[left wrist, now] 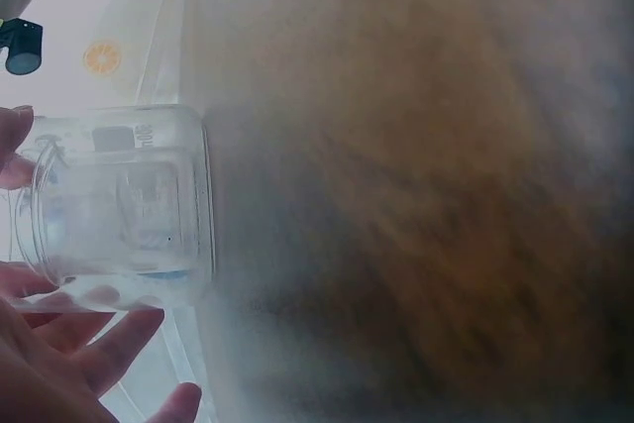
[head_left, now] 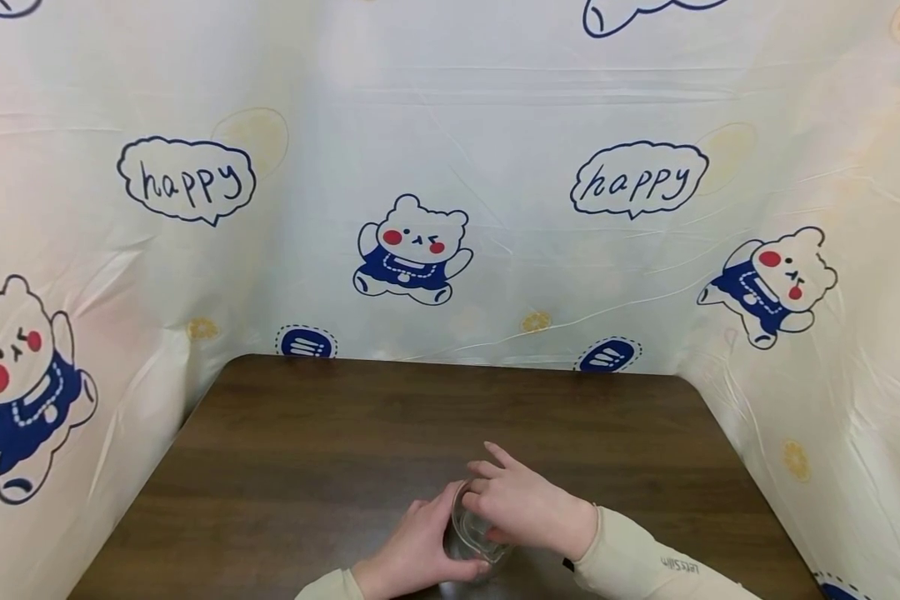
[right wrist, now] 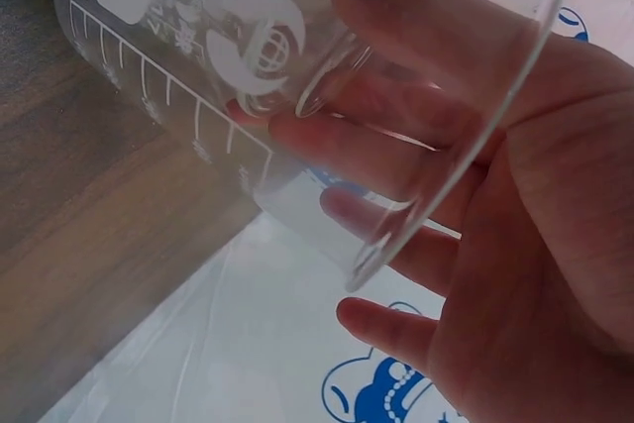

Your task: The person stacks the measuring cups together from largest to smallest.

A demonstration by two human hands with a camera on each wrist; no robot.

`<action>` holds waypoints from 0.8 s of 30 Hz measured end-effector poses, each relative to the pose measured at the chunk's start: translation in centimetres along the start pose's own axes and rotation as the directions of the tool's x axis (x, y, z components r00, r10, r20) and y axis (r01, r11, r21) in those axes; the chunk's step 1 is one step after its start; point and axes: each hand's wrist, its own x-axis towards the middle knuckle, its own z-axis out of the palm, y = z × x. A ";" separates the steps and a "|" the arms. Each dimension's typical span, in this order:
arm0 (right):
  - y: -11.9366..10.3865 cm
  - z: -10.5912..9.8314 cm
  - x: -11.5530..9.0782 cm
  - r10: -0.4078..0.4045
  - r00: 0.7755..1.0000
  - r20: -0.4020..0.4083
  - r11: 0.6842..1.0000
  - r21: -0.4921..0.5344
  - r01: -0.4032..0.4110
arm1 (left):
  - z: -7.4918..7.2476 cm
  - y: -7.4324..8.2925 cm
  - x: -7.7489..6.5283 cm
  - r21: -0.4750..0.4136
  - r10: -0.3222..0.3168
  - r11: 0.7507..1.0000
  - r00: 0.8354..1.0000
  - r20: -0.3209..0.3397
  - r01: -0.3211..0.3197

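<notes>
A large clear glass beaker [head_left: 459,546] stands on the table, white printed markings on its wall. Inside it sits a smaller clear glass vessel [left wrist: 154,210], apparently a smaller beaker. My left hand [head_left: 416,550] holds the large beaker round its left side, thumb toward the near side. From the right, my right hand [head_left: 532,507] reaches in through the large beaker's mouth. In the right wrist view, its thumb and index finger pinch the rim of the small beaker [right wrist: 342,66], while the other fingers spread outside the large beaker's wall.
The brown wooden table [head_left: 330,433] extends beyond both hands to the far edge. A pale curtain [head_left: 510,167] printed with bears and the word "happy" hangs behind it and along both sides.
</notes>
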 end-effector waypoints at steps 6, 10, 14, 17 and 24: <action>-0.2 0.1 0.2 0.012 1.000 0.018 1.000 -0.017 -0.012 | -0.1 0.1 0.1 -0.011 -0.008 1.000 1.000 0.011 0.008; -0.2 0.3 0.2 0.006 1.000 0.007 0.999 -0.033 -0.006 | -0.2 0.2 0.0 -0.022 -0.009 1.000 1.000 0.018 0.009; -0.2 0.5 0.2 0.002 1.000 -0.016 0.999 -0.047 -0.002 | -0.3 0.2 0.0 -0.018 -0.005 1.000 1.000 0.015 0.005; -0.3 0.6 0.2 0.001 1.000 -0.027 0.998 -0.064 -0.003 | -0.3 0.2 0.0 -0.012 -0.002 1.000 1.000 0.014 0.003; -0.4 0.3 0.2 0.005 1.000 -0.025 0.997 -0.072 -0.007 | -0.1 0.2 0.0 -0.019 -0.001 1.000 1.000 0.017 0.002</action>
